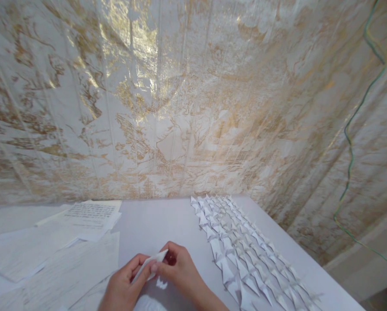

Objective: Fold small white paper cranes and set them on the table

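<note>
A small folded piece of white paper (159,256) is held between my two hands, low in the middle of the head view. My left hand (128,278) pinches its left end with thumb and fingers. At the right, pointed end, my right hand (177,265) grips it with thumb and forefinger. Just below the fingers a small white paper scrap (161,284) lies on the table. More white material shows at the bottom edge, partly hidden by my hands; I cannot tell what it is.
Loose papers (67,242), some printed, overlap on the left of the white table (154,216). Rows of folded white paper pieces (242,255) cover the right side. A gold-patterned wall covering (180,108) rises behind. A green-yellow wire (349,151) hangs at right, beyond the table edge.
</note>
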`<state>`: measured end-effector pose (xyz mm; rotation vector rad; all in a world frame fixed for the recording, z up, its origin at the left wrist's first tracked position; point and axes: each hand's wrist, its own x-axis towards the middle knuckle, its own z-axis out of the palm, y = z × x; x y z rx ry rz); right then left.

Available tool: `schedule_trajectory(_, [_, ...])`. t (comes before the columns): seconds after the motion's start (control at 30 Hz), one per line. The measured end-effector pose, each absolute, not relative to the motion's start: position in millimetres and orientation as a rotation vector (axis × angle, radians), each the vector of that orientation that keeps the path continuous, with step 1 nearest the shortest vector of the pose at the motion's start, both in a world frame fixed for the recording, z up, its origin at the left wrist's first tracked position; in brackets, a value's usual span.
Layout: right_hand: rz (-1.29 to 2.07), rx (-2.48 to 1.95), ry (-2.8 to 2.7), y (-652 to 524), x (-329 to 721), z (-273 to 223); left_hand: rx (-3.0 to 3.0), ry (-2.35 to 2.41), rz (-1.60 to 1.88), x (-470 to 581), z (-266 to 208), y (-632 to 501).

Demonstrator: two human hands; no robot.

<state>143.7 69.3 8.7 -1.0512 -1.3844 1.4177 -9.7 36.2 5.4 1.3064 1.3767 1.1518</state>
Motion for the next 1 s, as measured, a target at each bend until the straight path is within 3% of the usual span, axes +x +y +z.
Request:
schedule_trajectory(0.47, [1.458, -1.138, -1.380, 76.0, 149.0, 14.1, 1.404, 1.399, 1.122, -7.0, 18.5, 33.0])
schedule_trajectory(1.0, [1.537, -1.097, -1.383, 78.7, 153.5, 12.2, 1.029, 1.189, 1.113, 2.4, 1.8, 33.5])
